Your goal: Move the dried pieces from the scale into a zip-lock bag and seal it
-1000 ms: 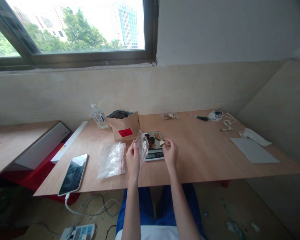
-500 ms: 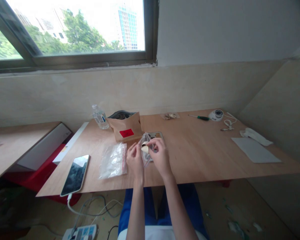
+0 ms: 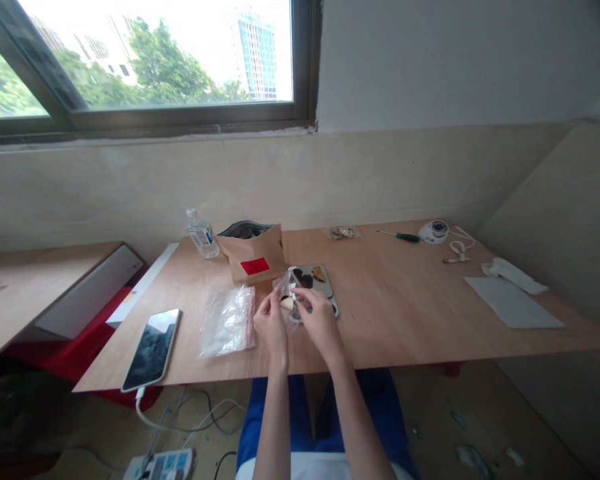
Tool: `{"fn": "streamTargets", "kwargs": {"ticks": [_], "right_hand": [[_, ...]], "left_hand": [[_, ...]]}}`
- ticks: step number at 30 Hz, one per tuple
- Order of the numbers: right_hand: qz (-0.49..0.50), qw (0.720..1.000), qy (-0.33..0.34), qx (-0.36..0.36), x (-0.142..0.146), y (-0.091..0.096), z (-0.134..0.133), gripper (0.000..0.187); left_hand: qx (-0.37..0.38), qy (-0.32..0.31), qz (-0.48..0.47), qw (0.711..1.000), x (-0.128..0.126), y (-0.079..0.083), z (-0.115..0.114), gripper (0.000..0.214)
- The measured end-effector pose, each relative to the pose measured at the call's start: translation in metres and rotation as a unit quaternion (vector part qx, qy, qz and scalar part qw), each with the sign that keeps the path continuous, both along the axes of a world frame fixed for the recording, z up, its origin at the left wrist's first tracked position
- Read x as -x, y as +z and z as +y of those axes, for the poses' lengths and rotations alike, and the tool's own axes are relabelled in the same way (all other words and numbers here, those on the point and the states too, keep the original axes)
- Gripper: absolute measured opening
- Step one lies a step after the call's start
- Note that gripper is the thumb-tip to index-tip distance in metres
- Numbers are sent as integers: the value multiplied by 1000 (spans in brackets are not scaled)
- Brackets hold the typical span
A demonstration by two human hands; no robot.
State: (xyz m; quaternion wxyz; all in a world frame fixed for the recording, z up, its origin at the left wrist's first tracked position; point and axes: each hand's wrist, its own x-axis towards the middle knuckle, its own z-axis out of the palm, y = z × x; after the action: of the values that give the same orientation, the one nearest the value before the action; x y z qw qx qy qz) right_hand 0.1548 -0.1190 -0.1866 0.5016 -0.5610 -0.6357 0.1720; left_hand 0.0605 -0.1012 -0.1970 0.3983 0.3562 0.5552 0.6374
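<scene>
Bare forearms, blue trousers [image 3: 290,407] (white top's hem [image 3: 310,467] showing).

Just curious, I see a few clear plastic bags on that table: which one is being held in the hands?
The small clear bag between the left hand and right hand, above the scale. The pile of bags lies flat, untouched; another small bag lies far back.

a long wooden table [image 3: 410,313] stands below the window [image 3: 145,60]. near its front edge the left hand [image 3: 273,327] and right hand [image 3: 323,323] meet on a small clear plastic zip bag [image 3: 287,293], just in front of a flat digital scale [image 3: 315,280]. an open brown paper pouch with a red label [image 3: 253,257] stands behind-left of the scale, a small clear water bottle [image 3: 200,235] left of that. a stack of clear zip bags [image 3: 227,323] lies left of the hands, a black-screened smartphone [image 3: 151,348] further left. a green-handled screwdriver [image 3: 399,235] lies far right at the back, a sheet of white paper [image 3: 513,311] right.
</scene>
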Motion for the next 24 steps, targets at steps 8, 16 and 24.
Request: {"fn": "streamTargets", "kwargs": {"ticks": [8, 16, 24], "right_hand": [[66, 986, -140, -57, -5, -22, 9, 20], [-130, 967, -212, 55, 6, -60, 20, 25], [-111, 967, -220, 62, 0, -63, 25, 20]], "left_hand": [[-8, 37, -23, 999, 1, -15, 4, 37], [-16, 54, 3, 998, 3, -20, 7, 36], [12, 60, 80, 995, 7, -19, 8, 32]]}}
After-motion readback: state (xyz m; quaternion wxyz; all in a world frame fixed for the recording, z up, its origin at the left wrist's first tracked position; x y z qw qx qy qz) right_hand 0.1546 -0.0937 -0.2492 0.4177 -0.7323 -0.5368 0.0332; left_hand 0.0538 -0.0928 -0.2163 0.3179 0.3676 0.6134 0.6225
